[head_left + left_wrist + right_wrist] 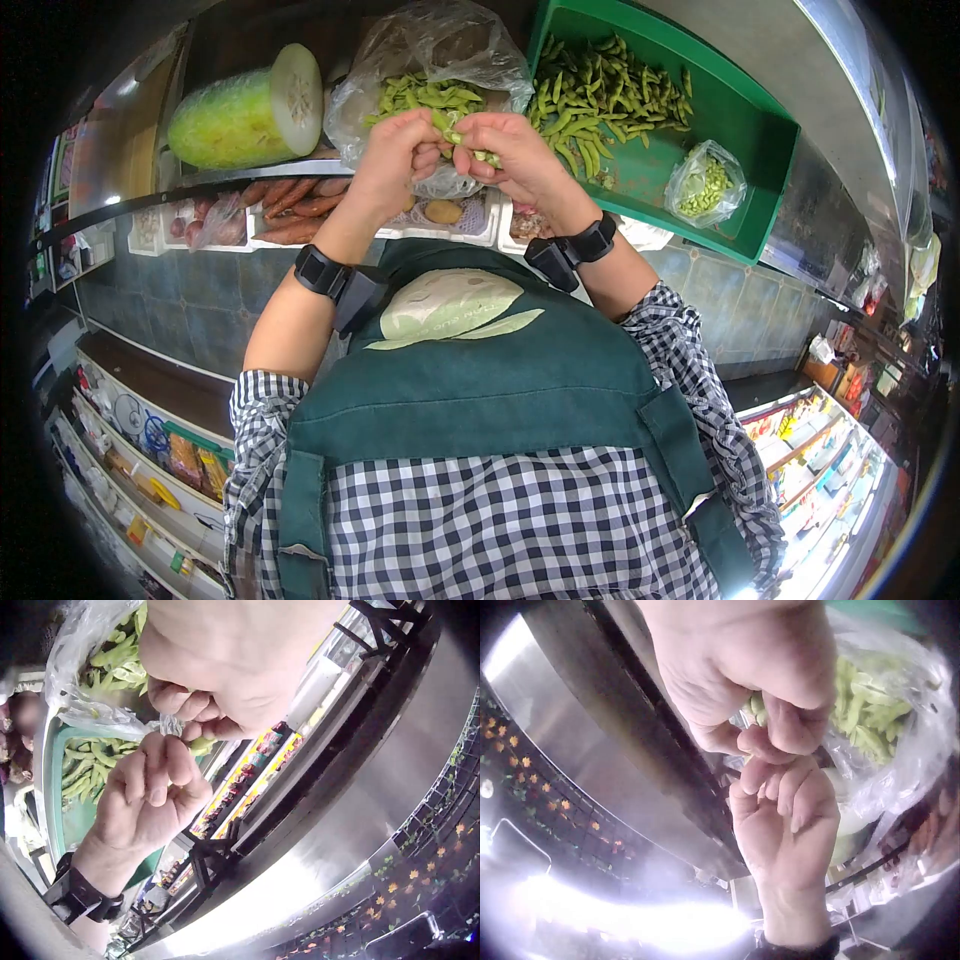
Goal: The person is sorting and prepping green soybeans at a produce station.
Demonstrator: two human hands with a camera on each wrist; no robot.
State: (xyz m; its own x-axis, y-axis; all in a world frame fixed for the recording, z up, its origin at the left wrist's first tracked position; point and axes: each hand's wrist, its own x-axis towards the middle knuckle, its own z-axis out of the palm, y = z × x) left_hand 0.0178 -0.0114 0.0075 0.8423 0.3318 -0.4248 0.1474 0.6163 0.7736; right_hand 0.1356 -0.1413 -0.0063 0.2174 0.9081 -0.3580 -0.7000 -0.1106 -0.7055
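In the head view my left hand [398, 158] and right hand [512, 150] meet in front of the apron, fingertips close together. Both pinch a green edamame pod [450, 130] between curled fingers and thumbs; the fingers hide much of it. A bit of the pod [201, 745] shows between the hands in the left wrist view, and some green [757, 709] in the right wrist view. Just beyond the hands lies an open clear plastic bag [365, 50] with loose pods [425, 93]. Right of it, a green tray [735, 100] carries a heap of pods [610, 95].
A small clear bag of shelled beans [706, 185] sits in the tray's near right corner. On the left lies a wrapped, cut winter melon [225, 118]. Nearer the body, white foam boxes hold sweet potatoes [300, 205], potatoes [442, 211] and red onions [198, 225].
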